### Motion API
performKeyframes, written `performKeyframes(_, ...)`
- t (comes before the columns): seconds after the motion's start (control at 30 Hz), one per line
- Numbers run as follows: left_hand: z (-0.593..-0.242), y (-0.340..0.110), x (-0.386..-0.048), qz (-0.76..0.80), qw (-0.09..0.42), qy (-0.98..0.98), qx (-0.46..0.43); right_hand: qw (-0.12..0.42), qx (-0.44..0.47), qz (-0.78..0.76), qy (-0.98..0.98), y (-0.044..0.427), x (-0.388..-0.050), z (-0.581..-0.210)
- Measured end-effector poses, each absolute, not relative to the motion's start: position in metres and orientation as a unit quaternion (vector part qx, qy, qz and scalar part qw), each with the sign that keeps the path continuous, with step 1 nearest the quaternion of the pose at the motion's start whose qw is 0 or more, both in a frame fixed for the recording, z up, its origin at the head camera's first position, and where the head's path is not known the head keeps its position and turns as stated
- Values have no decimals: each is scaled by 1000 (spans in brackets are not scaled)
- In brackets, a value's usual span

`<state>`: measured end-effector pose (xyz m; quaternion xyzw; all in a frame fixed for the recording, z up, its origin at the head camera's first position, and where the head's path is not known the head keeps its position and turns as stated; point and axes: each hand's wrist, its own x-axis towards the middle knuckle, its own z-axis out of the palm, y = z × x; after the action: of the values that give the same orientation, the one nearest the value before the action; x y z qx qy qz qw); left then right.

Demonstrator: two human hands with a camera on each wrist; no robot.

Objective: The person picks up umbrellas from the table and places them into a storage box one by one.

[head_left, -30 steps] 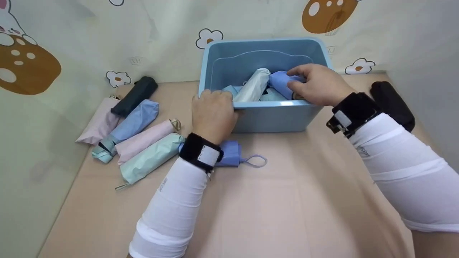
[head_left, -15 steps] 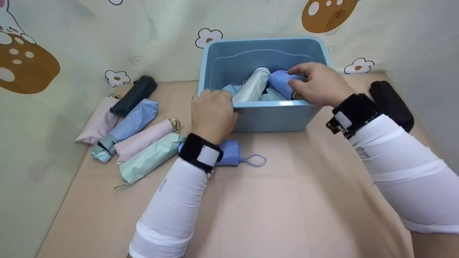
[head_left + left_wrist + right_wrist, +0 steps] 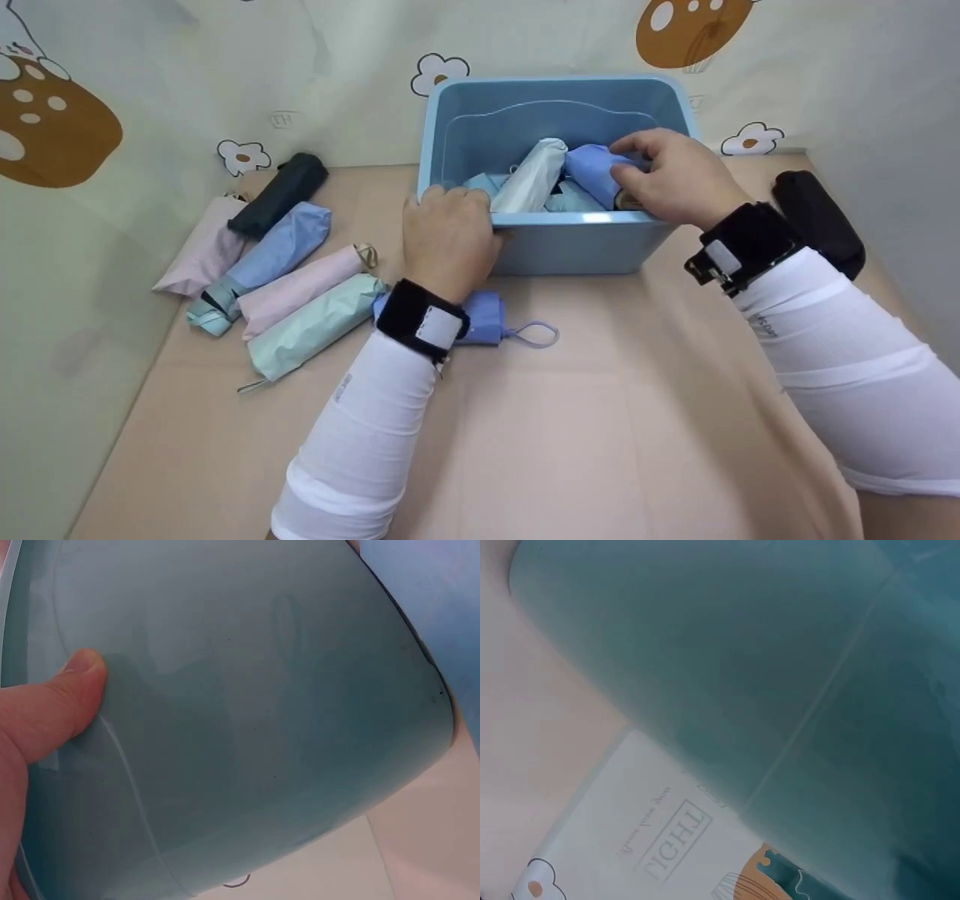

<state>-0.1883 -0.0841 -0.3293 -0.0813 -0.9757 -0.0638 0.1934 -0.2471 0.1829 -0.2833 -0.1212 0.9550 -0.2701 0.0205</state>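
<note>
In the head view, a light-blue plastic bin (image 3: 562, 247) stands at the back of the table. My left hand (image 3: 450, 232) grips its front rim near the left corner; in the left wrist view the thumb (image 3: 75, 686) lies against the bin wall. Over the front right corner reaches my right hand (image 3: 679, 176), thumb and index finger bent around a blue folding umbrella (image 3: 592, 169) in the bin; its other fingers are hidden. Beside that umbrella lies a pale mint folding umbrella (image 3: 532, 180). The right wrist view shows mostly the bin wall (image 3: 742, 667), without the hand.
Left on the table are several folded umbrellas, including black (image 3: 281, 195), blue (image 3: 281, 240), pink (image 3: 300, 289) and mint (image 3: 315, 326) ones. Another blue umbrella (image 3: 484, 319) lies partly beneath my left wrist. A black case-like object (image 3: 819, 221) sits at the right wall.
The head view has shifted slightly. My right hand sits a touch farther right over the blue umbrella; the left hand keeps its hold on the rim.
</note>
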Motion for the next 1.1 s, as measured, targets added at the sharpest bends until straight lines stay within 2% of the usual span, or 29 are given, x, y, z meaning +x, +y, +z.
performKeyframes(0.17, -329, -84, -188, -66, 200, -974, -84, 2, -109, -292, 950, 184, -245, -283)
performKeyframes(0.5, -329, -84, -189, -70, 188, -976, -80, -69, -84, -396, 912, 195, -243, -286)
performKeyframes(0.9, -330, -84, -189, -67, 183, -978, -80, -82, -68, -432, 896, 221, -241, -288)
performKeyframes(1.1, -329, -84, -189, -65, 199, -974, -83, -84, -88, -420, 900, 227, -237, -289)
